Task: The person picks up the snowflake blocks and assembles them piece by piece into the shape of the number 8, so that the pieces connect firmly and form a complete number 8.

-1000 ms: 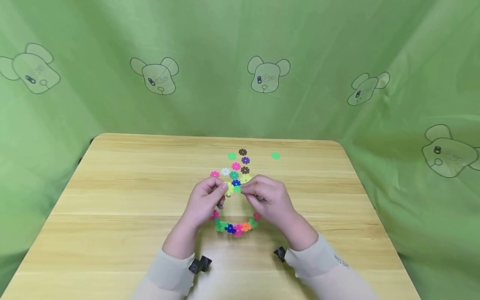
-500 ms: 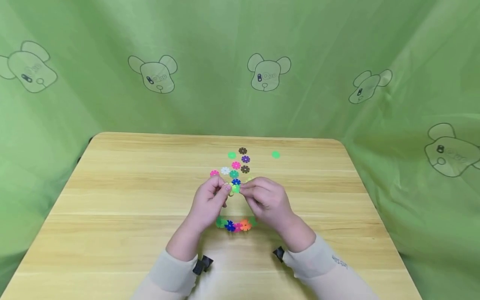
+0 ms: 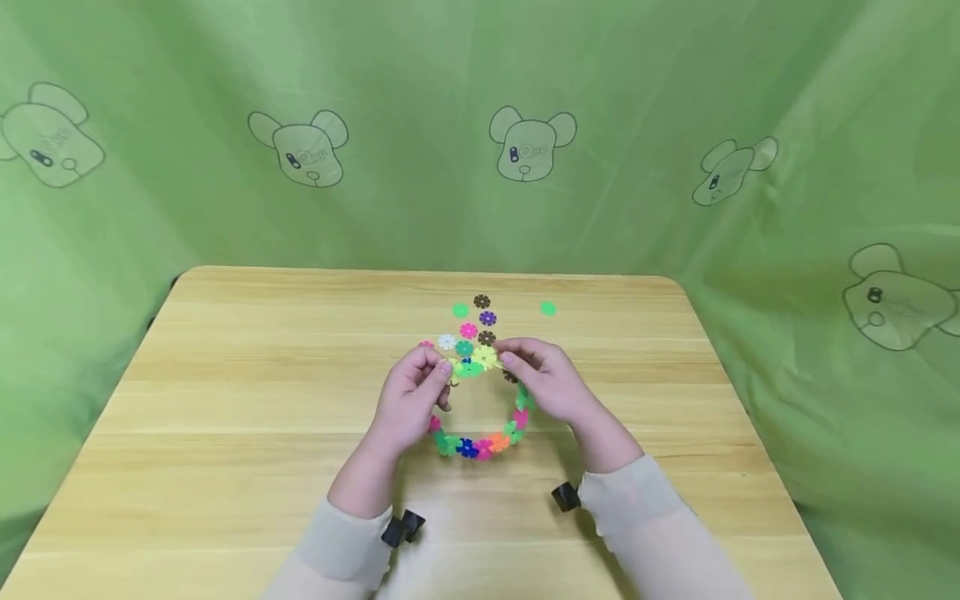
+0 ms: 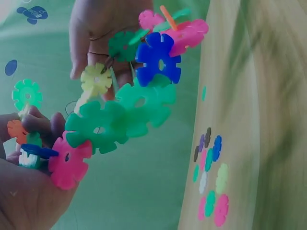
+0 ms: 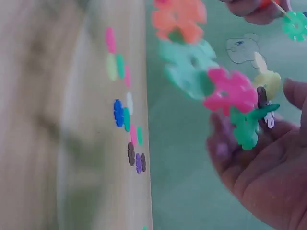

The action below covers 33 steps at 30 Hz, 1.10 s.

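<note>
A curved chain of colourful plastic snowflake discs (image 3: 467, 447) hangs as a loop between both hands above the table. My left hand (image 3: 411, 396) pinches its left end at a yellow disc (image 3: 453, 372), from which a green disc (image 3: 470, 369) sticks out to the right. My right hand (image 3: 549, 379) holds the right end near another yellow disc (image 3: 485, 357), close beside the green one. In the right wrist view, yellow discs (image 5: 268, 84) and a dark disc sit by the right thumb and fingers. The left wrist view shows pink, green and blue discs (image 4: 161, 60) along the chain.
Loose snowflake discs lie on the wooden table (image 3: 247, 367) beyond the hands, among them a brown disc (image 3: 482, 302), a purple disc (image 3: 487, 318) and a white disc (image 3: 446, 342). One green disc (image 3: 548, 308) lies apart to the right. A green curtain (image 3: 420, 217) surrounds the table.
The right hand has let go of the green disc by the left fingertips and moved right. The green disc stays with the left hand, now tilted flatter, and the right yellow disc shows again.
</note>
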{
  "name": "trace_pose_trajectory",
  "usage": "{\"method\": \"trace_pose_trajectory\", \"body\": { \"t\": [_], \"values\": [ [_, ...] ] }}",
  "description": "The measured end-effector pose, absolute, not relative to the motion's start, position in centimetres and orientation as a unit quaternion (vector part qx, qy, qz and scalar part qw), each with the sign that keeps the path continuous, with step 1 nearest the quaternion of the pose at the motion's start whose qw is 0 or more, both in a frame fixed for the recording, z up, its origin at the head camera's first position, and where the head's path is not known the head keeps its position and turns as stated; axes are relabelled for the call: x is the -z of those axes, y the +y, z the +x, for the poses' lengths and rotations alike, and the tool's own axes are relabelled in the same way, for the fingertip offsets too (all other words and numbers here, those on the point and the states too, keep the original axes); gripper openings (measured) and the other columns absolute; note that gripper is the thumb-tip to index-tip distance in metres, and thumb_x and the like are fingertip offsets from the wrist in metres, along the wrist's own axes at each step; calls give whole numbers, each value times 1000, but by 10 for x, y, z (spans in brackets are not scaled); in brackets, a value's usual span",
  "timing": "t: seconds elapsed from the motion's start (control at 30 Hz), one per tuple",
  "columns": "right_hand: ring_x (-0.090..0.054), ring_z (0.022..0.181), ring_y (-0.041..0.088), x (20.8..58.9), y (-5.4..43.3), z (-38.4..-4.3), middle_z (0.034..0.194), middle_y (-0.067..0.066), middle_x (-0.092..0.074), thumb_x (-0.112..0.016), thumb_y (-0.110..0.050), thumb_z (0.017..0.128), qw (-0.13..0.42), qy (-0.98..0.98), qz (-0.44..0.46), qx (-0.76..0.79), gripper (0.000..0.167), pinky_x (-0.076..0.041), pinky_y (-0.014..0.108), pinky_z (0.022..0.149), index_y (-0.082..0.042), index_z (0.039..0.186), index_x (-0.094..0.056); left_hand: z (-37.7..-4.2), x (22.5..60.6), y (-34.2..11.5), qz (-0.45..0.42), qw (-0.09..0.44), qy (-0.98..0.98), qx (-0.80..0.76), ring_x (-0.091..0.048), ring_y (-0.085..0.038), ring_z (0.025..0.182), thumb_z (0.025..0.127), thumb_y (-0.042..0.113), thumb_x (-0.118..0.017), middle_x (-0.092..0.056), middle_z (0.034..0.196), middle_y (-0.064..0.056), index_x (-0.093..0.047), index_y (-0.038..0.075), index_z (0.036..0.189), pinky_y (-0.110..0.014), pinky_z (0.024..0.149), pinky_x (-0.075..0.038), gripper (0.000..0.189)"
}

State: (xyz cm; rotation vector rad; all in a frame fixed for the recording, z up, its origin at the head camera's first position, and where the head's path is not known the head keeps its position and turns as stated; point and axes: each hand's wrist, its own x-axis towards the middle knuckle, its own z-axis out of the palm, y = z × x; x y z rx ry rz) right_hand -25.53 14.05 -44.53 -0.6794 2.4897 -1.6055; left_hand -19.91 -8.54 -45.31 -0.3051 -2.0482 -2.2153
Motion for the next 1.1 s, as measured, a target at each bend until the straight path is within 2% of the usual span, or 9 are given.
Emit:
{"method": "trace_pose_trajectory", "body": {
  "t": [0.07, 0.13, 0.3, 0.53, 0.63, 0.73, 0.77, 0.87, 1.1],
  "values": [
    [-70, 98, 35, 449, 138, -255, 111, 28, -71, -60, -6, 107, 78, 809, -225, 537, 26, -61, 37, 88, 12, 124, -67, -199, 455, -87, -97, 49, -673, 732, -56, -13, 62, 105, -1, -56, -56, 75, -4, -57, -6, 97, -23, 56, -52, 10],
    [-69, 87, 27, 449, 137, -253, 100, 25, -72, -63, -2, 104, 77, 797, -238, 550, 20, -61, 30, 78, 12, 117, -69, -199, 456, -88, -95, 45, -677, 728, -57, -12, 62, 102, -1, -62, -62, 85, -6, -61, -8, 105, -23, 54, -52, 8],
    [-65, 79, 12, 449, 136, -246, 94, 14, -71, -65, 5, 100, 51, 771, -270, 574, 16, -59, 25, 72, 10, 113, -71, -199, 457, -90, -83, 51, -695, 712, -61, -12, 64, 95, 0, -74, -69, 112, -13, -68, -7, 120, -23, 55, -54, 26],
    [-59, 77, 10, 448, 135, -239, 89, -3, -67, -63, 11, 98, -2, 744, -278, 608, 13, -53, 23, 68, 12, 110, -69, -200, 457, -91, -85, 61, -699, 708, -62, -13, 67, 94, 0, -75, -70, 111, -13, -70, -6, 119, -25, 60, -56, 26],
    [-56, 72, 10, 447, 133, -236, 85, -2, -65, -62, 10, 99, -14, 740, -287, 608, 11, -50, 22, 63, 11, 107, -70, -200, 457, -90, -94, 71, -704, 700, -67, -14, 88, 93, 1, -76, -71, 112, -13, -71, -5, 118, -36, 85, -59, 26],
    [-53, 69, 11, 447, 131, -234, 80, 3, -62, -60, 11, 99, -30, 738, -294, 607, 11, -48, 22, 60, 9, 104, -70, -199, 457, -91, -103, 79, -704, 699, -65, -21, 110, 92, 0, -77, -72, 114, -15, -72, -4, 117, -53, 106, -50, 26],
    [-53, 68, 12, 447, 131, -234, 79, 4, -61, -60, 11, 100, -34, 737, -296, 607, 11, -48, 22, 60, 10, 103, -70, -199, 457, -91, -105, 81, -702, 700, -62, -23, 116, 91, 0, -77, -72, 115, -16, -72, -5, 117, -56, 109, -46, 27],
    [-52, 69, 12, 447, 131, -233, 80, 5, -60, -59, 11, 100, -38, 733, -304, 608, 10, -47, 21, 61, 11, 103, -69, -198, 456, -92, -109, 83, -701, 700, -61, -28, 119, 91, -1, -78, -72, 115, -17, -72, -5, 117, -55, 111, -45, 27],
    [-64, 81, 11, 446, 130, -232, 90, -5, -67, -56, 12, 101, -41, 729, -304, 611, 11, -58, 24, 75, 12, 102, -67, -195, 455, -93, -121, 89, -708, 690, -62, -28, 123, 90, -1, -79, -72, 119, -19, -71, -5, 117, -51, 115, -44, 28]
  ]
}}
